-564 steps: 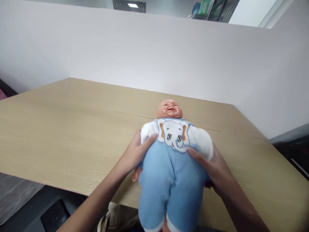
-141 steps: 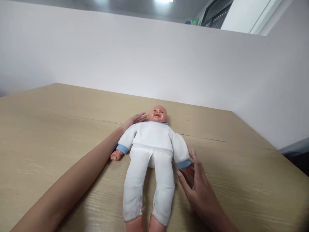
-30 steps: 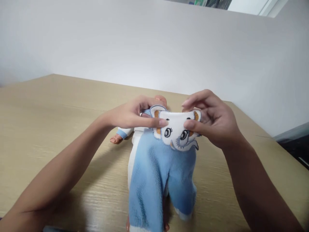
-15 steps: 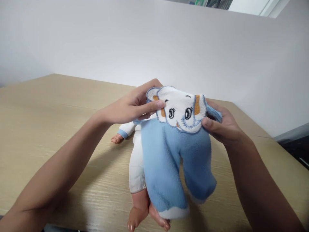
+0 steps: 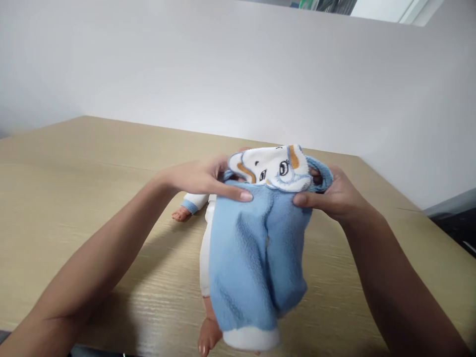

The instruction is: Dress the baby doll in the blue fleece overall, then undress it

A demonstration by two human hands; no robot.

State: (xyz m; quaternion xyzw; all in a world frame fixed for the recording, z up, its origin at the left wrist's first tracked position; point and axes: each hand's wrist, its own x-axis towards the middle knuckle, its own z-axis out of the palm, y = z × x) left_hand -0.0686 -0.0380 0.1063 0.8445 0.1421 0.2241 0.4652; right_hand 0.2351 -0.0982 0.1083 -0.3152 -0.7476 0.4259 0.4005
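Note:
Blue fleece doll overalls (image 5: 245,248) with a white elephant face on the bib hang between my hands. My left hand (image 5: 211,179) pinches their left side, its thumb flat on the front below the bib. On the other side my right hand (image 5: 332,196) grips them, thumb on the front and fingers behind by a looped blue strap. Behind the overalls a baby doll (image 5: 206,243) in white clothes lies on the table. One of its arms, with a blue cuff, and one foot show; the overalls cover most of its body and its head.
The wooden table (image 5: 92,198) reaches back to a pale wall (image 5: 186,64). A dark object (image 5: 455,218) stands beyond the table's right edge. At the top right, an opening above the wall shows shelf-like items.
Both hands have slid down to below the bib and come closer together. The bib now tips back, and the overalls have shifted slightly left, covering more of the doll's legs.

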